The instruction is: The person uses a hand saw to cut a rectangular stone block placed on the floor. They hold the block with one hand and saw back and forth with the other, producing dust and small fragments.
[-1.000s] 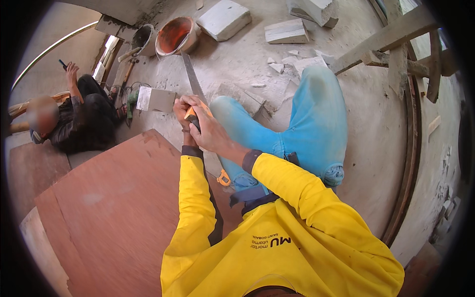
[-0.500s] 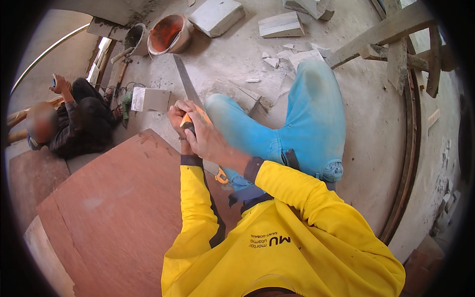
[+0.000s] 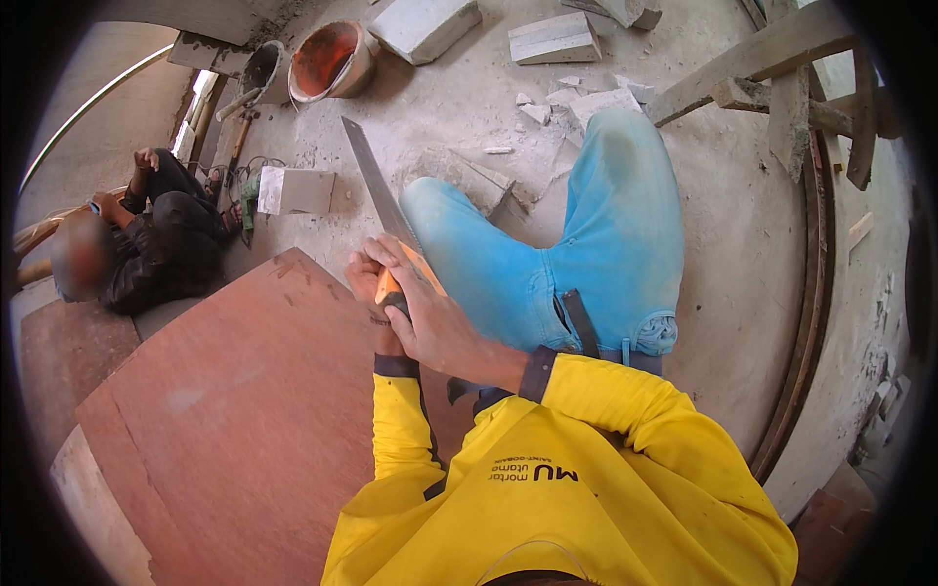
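A handsaw (image 3: 374, 178) with a long grey blade and an orange and black handle is held close in front of me, its tip pointing away to the far left. My right hand (image 3: 435, 317) is closed around the handle. Against the handle's left side, my left hand (image 3: 364, 275) is closed too, its fingers partly hidden behind the right hand. The blade runs just left of my bent knee in blue trousers. Beside the knee lies a pale block (image 3: 474, 181), partly covered by my leg; whether the blade touches it I cannot tell.
A reddish-brown board (image 3: 205, 391) spreads at left. Beyond are a grey block (image 3: 295, 190), a green power tool (image 3: 249, 205), a bucket (image 3: 332, 63), pale blocks (image 3: 425, 29) and broken pieces (image 3: 562, 98). A seated person (image 3: 161, 239) is far left; a wooden frame (image 3: 782, 88) stands right.
Both hands and the saw have drawn back toward my body and slightly right. The yellow tape measure near my wrist is now hidden. The seated person's hands have moved apart.
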`<state>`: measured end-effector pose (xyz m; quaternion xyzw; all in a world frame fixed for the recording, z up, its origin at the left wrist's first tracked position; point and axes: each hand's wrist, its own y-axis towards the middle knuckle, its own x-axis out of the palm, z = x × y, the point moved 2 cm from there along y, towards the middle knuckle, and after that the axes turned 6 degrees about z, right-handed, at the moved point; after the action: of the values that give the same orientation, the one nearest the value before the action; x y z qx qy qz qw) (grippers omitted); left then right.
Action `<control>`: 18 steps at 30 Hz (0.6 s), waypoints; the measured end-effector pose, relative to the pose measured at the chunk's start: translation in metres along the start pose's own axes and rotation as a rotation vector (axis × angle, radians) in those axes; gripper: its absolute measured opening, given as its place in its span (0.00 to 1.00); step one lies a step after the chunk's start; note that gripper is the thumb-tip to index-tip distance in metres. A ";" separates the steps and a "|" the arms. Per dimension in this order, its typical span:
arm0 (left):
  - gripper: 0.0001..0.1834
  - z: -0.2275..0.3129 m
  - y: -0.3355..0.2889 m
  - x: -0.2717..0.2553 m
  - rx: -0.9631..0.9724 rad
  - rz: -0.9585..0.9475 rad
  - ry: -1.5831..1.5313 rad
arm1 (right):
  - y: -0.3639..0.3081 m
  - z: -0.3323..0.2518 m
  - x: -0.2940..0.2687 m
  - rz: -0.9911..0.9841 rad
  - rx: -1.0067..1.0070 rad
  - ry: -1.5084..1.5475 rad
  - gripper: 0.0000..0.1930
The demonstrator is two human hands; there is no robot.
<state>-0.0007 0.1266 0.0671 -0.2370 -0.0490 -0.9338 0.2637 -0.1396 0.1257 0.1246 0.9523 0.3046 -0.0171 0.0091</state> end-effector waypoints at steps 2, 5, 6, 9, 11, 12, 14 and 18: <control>0.28 0.002 -0.013 0.006 0.000 0.042 0.033 | -0.011 -0.004 -0.003 0.008 0.003 0.033 0.37; 0.27 0.010 -0.029 0.021 -0.020 0.039 0.039 | -0.026 -0.004 -0.008 -0.029 0.049 0.068 0.37; 0.27 0.005 -0.033 0.010 -0.017 0.040 0.030 | -0.029 -0.002 -0.009 -0.048 0.068 0.075 0.37; 0.27 -0.004 -0.041 -0.017 0.117 0.038 0.135 | -0.034 0.003 -0.012 -0.009 -0.062 0.019 0.36; 0.25 0.012 -0.040 0.006 0.350 0.013 0.386 | -0.032 -0.007 -0.031 -0.022 -0.084 -0.057 0.36; 0.24 0.016 -0.038 0.020 0.388 0.100 0.354 | -0.030 -0.012 -0.042 -0.029 -0.093 -0.094 0.36; 0.23 0.019 -0.034 0.048 0.464 0.276 0.286 | -0.023 -0.011 -0.058 0.007 -0.152 -0.031 0.35; 0.19 0.010 -0.026 0.040 0.545 0.201 0.733 | 0.002 0.001 -0.100 0.111 -0.164 -0.120 0.34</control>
<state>-0.0400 0.1319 0.0960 0.1829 -0.1730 -0.8788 0.4053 -0.2197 0.0664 0.1273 0.9610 0.2507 -0.0483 0.1063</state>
